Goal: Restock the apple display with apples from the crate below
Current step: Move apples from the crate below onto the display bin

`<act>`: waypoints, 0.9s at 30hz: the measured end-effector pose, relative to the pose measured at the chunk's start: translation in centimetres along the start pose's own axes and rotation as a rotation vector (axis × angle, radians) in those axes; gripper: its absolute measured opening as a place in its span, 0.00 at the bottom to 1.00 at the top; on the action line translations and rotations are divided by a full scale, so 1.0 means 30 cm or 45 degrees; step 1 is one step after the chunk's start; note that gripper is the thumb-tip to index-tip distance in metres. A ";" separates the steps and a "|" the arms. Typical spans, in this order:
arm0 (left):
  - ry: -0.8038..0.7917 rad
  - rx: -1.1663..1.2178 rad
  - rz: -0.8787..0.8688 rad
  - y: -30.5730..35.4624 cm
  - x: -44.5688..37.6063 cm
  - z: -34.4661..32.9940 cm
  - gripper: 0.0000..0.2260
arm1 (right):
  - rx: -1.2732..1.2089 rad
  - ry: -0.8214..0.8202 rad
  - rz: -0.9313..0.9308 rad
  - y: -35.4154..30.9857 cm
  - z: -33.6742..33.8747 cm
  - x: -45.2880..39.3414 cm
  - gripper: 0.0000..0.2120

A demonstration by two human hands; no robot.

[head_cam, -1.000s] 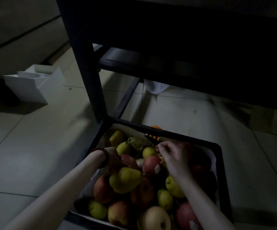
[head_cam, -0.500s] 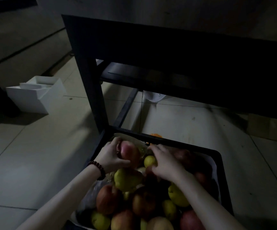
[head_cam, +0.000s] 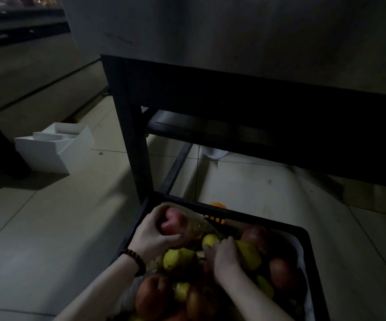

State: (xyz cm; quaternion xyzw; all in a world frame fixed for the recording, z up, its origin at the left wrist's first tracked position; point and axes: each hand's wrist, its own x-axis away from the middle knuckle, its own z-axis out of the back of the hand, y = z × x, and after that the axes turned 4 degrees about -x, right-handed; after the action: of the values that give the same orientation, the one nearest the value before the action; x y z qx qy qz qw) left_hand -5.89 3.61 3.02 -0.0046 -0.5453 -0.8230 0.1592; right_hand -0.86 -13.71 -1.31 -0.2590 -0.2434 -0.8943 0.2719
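A: Where is the red apple (head_cam: 174, 222) now?
B: Up off the pile, at the far left corner of the crate (head_cam: 307, 239). The left hand (head_cam: 155, 235) has its fingers (head_cam: 173, 239) wrapped tight around it. A second ago that hand was buried low among the fruit with nothing showing in it; half a second ago it had just closed on this apple.

A: And the right hand (head_cam: 225, 258)?
B: It has slid from the far edge toward the middle, and now lies flat over a yellow-green pear (head_cam: 248, 254). It's blurred, so I can't tell whether its fingers grip anything.

A: What does that mean for restocking?
B: One apple looks ready to go up to the display. The crate stays on the floor (head_cam: 48, 228) under the dark stand (head_cam: 131, 144), mixed with pears, so sorting goes on.

A: Any writing?
B: None readable. There are orange marks (head_cam: 215, 220) on the crate's far rim, too dim to make out.
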 end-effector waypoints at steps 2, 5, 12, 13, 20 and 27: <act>-0.016 0.026 -0.006 0.010 0.013 0.015 0.36 | -0.041 0.139 0.053 0.028 -0.023 0.024 0.32; -0.020 -0.008 -0.018 0.010 0.024 0.035 0.38 | -0.293 0.404 0.070 0.057 -0.072 0.060 0.40; 0.023 0.048 0.084 -0.005 0.040 0.025 0.39 | -1.603 0.977 -0.124 0.071 -0.061 0.237 0.46; 0.021 0.051 0.085 -0.007 0.040 0.023 0.38 | -1.812 0.983 -0.136 0.077 -0.056 0.261 0.46; -0.087 0.135 -0.067 0.089 0.053 0.024 0.32 | -2.561 1.165 -0.086 0.154 -0.003 0.365 0.38; -0.113 0.213 -0.079 0.379 0.102 0.091 0.39 | -2.483 1.179 -0.099 0.236 0.181 0.524 0.40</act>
State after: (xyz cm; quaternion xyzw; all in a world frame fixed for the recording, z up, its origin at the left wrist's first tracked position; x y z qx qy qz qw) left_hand -6.22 1.25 14.88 -0.0109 -0.6185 -0.7781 0.1089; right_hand -6.01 -21.43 14.19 0.0072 0.6920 -0.7218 -0.0144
